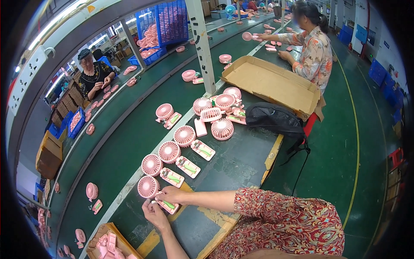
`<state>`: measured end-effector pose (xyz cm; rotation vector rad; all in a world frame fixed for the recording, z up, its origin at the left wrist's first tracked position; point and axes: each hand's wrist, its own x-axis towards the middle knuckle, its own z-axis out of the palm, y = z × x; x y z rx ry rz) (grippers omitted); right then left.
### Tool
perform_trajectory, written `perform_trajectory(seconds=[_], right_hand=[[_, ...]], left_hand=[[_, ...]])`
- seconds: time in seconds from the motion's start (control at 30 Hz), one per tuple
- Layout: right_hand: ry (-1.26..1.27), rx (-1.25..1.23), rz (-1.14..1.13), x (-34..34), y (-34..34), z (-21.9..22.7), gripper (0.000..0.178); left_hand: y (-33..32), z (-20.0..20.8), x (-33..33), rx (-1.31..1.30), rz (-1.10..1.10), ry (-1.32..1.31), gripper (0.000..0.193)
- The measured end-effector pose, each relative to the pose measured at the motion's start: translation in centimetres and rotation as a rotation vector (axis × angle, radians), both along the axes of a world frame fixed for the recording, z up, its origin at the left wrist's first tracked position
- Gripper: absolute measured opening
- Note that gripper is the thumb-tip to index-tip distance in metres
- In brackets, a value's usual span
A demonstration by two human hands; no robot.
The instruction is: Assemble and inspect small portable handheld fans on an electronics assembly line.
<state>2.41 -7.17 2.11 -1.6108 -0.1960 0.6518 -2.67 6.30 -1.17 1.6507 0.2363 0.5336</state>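
Low in the middle, my right hand (171, 195) pinches the open handle (168, 206) of a pink hand-held fan lying on the dark worktop. My left hand (154, 214) closes on the same handle from its near left side, fingers partly hidden. The handle joins a round, slotted pink fan head (148, 186), which rests just beyond my fingers. Farther along is a slanting row of similar fans, their opened handles (188, 167) showing green parts inside. Past the row, several pink fan heads (222, 129) lie piled with loose parts.
A cardboard box of pink parts (111, 241) stands near my left arm. Left of the worktop runs a green conveyor (129, 142) carrying scattered fans. A black bag (276, 119) and a shallow cardboard tray (271, 84) sit ahead. Co-workers handle pink parts at far left (92, 75) and far right (314, 52).
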Motion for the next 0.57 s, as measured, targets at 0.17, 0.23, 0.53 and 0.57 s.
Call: perform_trajectory(seconds=[0.17,0.23,0.53,0.57], right_hand=[[0.116,0.213,-0.033,0.8,0.4,-2.4,0.032],[0.187,0.276,-0.02,0.8,-0.1,-2.0,0.028],[0.361,0.444,0.141,0.0,2.9,-3.0,0.017],[0.502,0.631,0.17,0.5,2.3,-3.4,0.02]], left_hand=[[-0.2,-0.2,0.1,0.018,-0.035,-0.019,0.02],[-0.5,-0.1,0.2,0.019,-0.045,-0.023,0.019],[2.7,1.5,-4.2,0.077,0.027,0.144,0.024],[4.3,1.6,-7.0,0.079,0.13,0.158,0.024]])
